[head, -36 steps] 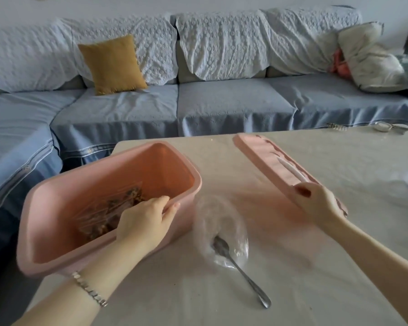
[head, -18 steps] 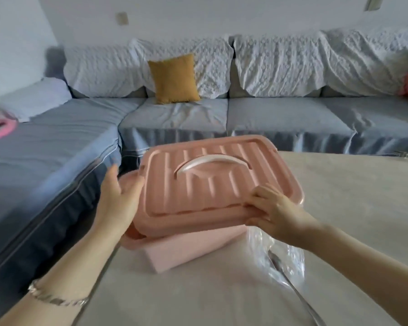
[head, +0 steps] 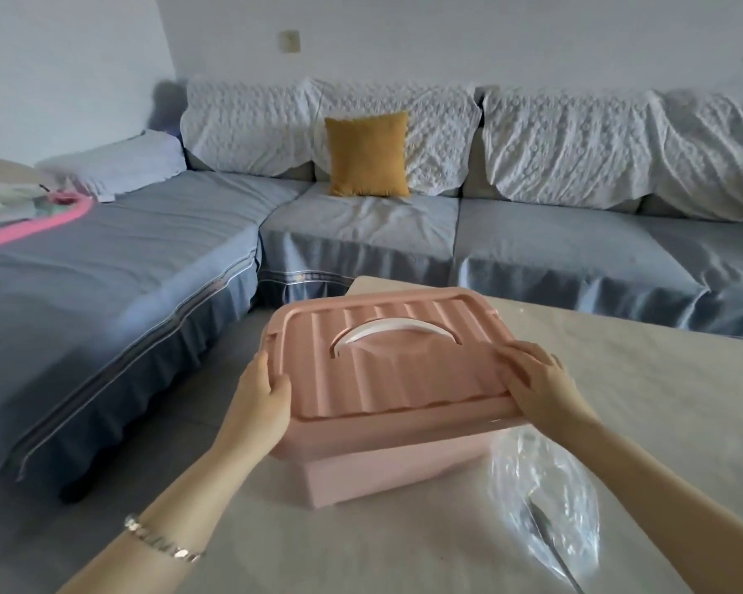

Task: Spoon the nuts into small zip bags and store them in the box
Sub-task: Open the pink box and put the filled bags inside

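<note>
Beside the box [head: 387, 465] lies a spoon [head: 545, 534] (overlapping a clear bag [head: 571, 482]).

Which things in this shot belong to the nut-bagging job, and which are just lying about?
Job in hand:
box
lid, held by left hand and right hand
spoon
bag, clear, beside the box

Lying about:
sofa
cushion, yellow, on the sofa
</note>
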The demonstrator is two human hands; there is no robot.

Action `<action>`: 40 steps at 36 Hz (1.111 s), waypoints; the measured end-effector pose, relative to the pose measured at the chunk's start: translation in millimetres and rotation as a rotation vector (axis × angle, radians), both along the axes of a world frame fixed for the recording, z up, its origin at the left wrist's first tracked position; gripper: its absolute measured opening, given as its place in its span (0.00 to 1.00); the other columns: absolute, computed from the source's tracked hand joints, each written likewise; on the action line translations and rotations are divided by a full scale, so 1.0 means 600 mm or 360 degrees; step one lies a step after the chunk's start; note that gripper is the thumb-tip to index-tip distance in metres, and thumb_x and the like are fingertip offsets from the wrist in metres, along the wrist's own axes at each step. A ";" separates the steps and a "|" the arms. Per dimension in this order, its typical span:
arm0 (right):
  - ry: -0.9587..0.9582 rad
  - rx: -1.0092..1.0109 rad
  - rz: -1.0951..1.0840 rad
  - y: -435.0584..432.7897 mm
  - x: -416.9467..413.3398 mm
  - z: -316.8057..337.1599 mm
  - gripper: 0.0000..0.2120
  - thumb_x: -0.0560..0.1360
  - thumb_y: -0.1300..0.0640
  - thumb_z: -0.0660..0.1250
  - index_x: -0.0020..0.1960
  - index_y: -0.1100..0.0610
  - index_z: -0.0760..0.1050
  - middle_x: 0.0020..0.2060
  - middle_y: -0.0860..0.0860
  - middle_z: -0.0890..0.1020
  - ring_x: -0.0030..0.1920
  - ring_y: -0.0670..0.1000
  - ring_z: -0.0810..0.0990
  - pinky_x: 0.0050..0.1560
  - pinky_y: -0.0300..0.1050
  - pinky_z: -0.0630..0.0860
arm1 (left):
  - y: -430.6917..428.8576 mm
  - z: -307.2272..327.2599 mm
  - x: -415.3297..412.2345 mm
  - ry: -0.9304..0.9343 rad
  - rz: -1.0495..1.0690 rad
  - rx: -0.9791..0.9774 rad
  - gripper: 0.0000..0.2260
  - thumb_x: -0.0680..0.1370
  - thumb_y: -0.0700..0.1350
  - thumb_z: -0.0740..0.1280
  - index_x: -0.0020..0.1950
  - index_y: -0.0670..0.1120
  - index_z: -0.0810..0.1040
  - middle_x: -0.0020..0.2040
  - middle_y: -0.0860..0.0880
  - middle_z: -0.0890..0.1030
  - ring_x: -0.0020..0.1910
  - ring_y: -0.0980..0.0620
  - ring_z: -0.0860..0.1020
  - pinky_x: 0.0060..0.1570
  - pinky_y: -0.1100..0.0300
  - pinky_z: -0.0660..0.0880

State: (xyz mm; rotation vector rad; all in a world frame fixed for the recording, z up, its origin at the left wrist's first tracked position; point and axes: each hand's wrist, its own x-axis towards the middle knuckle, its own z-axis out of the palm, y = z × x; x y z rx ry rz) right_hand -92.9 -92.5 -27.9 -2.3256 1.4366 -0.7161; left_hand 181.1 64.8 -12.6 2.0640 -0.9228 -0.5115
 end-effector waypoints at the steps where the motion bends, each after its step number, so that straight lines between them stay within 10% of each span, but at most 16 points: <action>1: -0.0004 0.0073 -0.0040 -0.009 0.007 0.000 0.17 0.77 0.57 0.62 0.65 0.58 0.73 0.66 0.54 0.71 0.63 0.59 0.69 0.67 0.53 0.63 | 0.000 0.001 0.000 -0.0001 0.0017 -0.0002 0.23 0.81 0.42 0.53 0.76 0.43 0.54 0.76 0.46 0.58 0.74 0.49 0.57 0.70 0.56 0.54; 17: -0.0189 0.0473 -0.0285 -0.064 0.052 0.010 0.16 0.77 0.58 0.56 0.63 0.53 0.72 0.53 0.57 0.79 0.50 0.59 0.75 0.49 0.46 0.70 | 0.000 -0.020 0.009 0.0315 0.0209 -0.0094 0.25 0.78 0.44 0.57 0.74 0.54 0.57 0.72 0.47 0.65 0.68 0.45 0.65 0.64 0.50 0.62; 21: -0.0351 0.0586 -0.0534 -0.060 0.048 0.002 0.23 0.76 0.51 0.58 0.71 0.51 0.62 0.65 0.62 0.66 0.64 0.63 0.67 0.66 0.54 0.65 | 0.009 -0.022 -0.008 0.0399 0.0473 -0.0274 0.30 0.76 0.46 0.63 0.75 0.50 0.54 0.71 0.47 0.66 0.66 0.43 0.68 0.60 0.50 0.64; 27: -0.0532 0.0734 -0.0601 -0.058 0.046 0.002 0.31 0.76 0.52 0.62 0.73 0.64 0.56 0.68 0.61 0.68 0.67 0.61 0.68 0.64 0.48 0.64 | 0.017 -0.022 -0.018 0.0199 0.0601 -0.0414 0.29 0.74 0.44 0.68 0.73 0.44 0.61 0.66 0.47 0.74 0.65 0.46 0.70 0.62 0.53 0.65; 30: -0.0600 0.0590 -0.0600 -0.056 0.045 -0.004 0.15 0.74 0.53 0.65 0.57 0.62 0.73 0.49 0.59 0.79 0.52 0.61 0.76 0.49 0.49 0.71 | 0.016 -0.021 -0.015 0.0143 0.0587 -0.0390 0.29 0.75 0.44 0.68 0.73 0.43 0.62 0.67 0.48 0.73 0.67 0.47 0.69 0.64 0.53 0.64; 32: -0.0628 0.0419 -0.0562 -0.055 0.045 -0.007 0.13 0.73 0.56 0.65 0.33 0.57 0.66 0.28 0.52 0.69 0.32 0.54 0.68 0.31 0.44 0.62 | 0.015 -0.022 -0.014 0.0104 0.0561 -0.0409 0.28 0.75 0.44 0.67 0.73 0.42 0.63 0.66 0.48 0.74 0.67 0.48 0.69 0.63 0.55 0.63; 40: -0.0399 0.0155 -0.0464 -0.058 0.042 -0.009 0.11 0.72 0.59 0.64 0.34 0.65 0.74 0.31 0.58 0.76 0.33 0.56 0.70 0.31 0.45 0.61 | 0.013 -0.022 -0.019 -0.0235 0.0529 -0.0509 0.14 0.76 0.34 0.61 0.61 0.41 0.76 0.50 0.53 0.79 0.57 0.46 0.75 0.50 0.59 0.66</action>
